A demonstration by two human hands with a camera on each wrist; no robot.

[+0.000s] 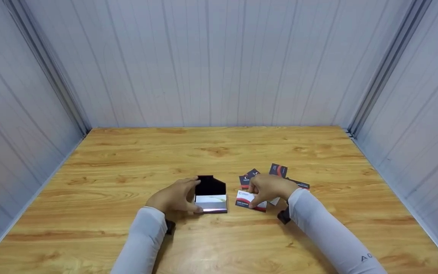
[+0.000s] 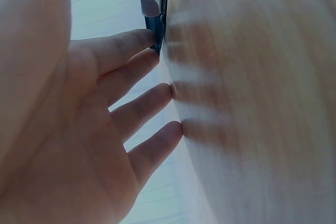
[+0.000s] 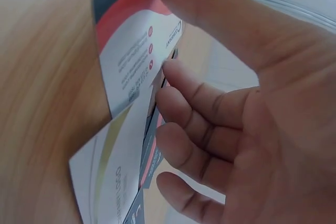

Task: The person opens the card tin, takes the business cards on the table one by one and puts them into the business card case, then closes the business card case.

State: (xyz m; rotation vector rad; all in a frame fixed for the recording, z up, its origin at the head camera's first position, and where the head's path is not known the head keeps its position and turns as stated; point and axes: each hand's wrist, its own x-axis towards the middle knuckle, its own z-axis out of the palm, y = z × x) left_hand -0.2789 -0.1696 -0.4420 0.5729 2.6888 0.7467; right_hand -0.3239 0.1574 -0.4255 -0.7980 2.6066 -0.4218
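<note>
Two hands: left steadying card case, right pinching card.

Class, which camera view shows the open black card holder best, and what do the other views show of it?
The head view: the card holder shows whole, lid raised, a pale card inside, the left hand steadying its side. The left wrist view catches only a thin dark edge against the fingertips. In the right wrist view it cannot be made out among the cards.

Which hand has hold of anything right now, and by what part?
The right hand pinches a business card by its edges, thumb against fingers. The left hand only steadies the open card case, fingertips at its left side.
</note>
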